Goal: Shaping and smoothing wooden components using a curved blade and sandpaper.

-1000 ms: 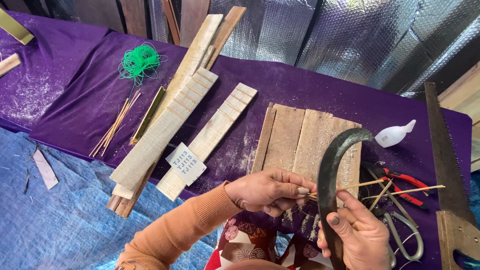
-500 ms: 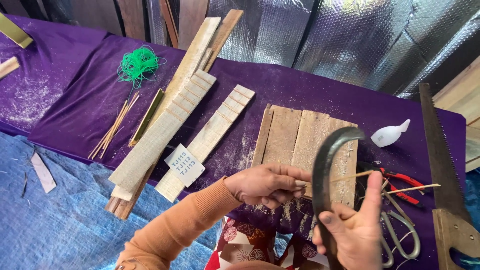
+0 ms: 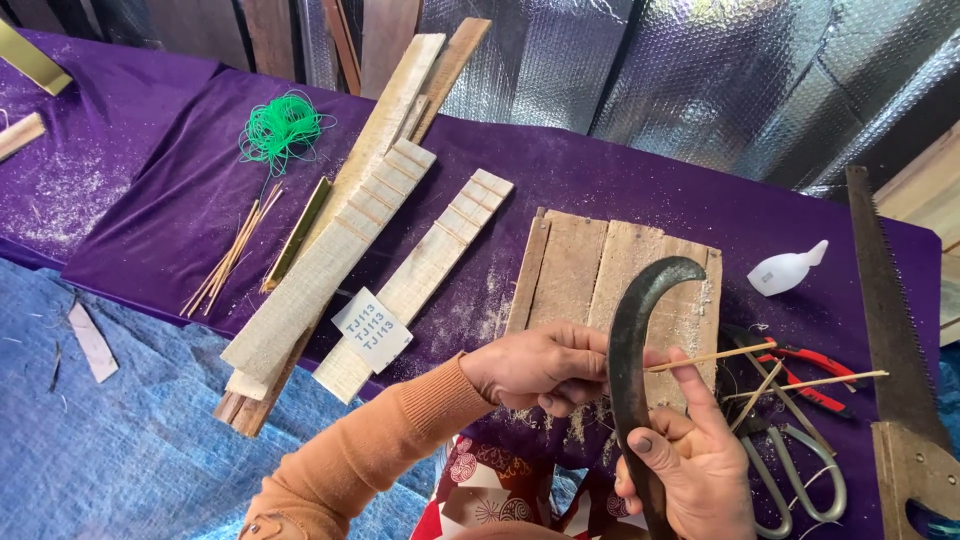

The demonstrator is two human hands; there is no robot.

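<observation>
Green string (image 3: 281, 127) and notched wooden strips (image 3: 330, 265) lie on the purple cloth (image 3: 160, 190); left hand (image 3: 540, 365) pinches a thin bamboo stick (image 3: 705, 357) against the curved blade (image 3: 630, 340); right hand (image 3: 690, 460) clamps its handle, over the wooden board (image 3: 570, 265).

Open purple cloth (image 3: 640, 190) lies behind the wooden board (image 3: 580, 270) — room to pass there. To the left, 2 long notched slats (image 3: 340, 260) and a paper tag (image 3: 371, 328) block the way. To the right, the cloth is crowded — white bottle (image 3: 787, 270), red pliers (image 3: 815, 362), scissors (image 3: 800, 470) and handsaw (image 3: 890, 330) lie close together.
</observation>
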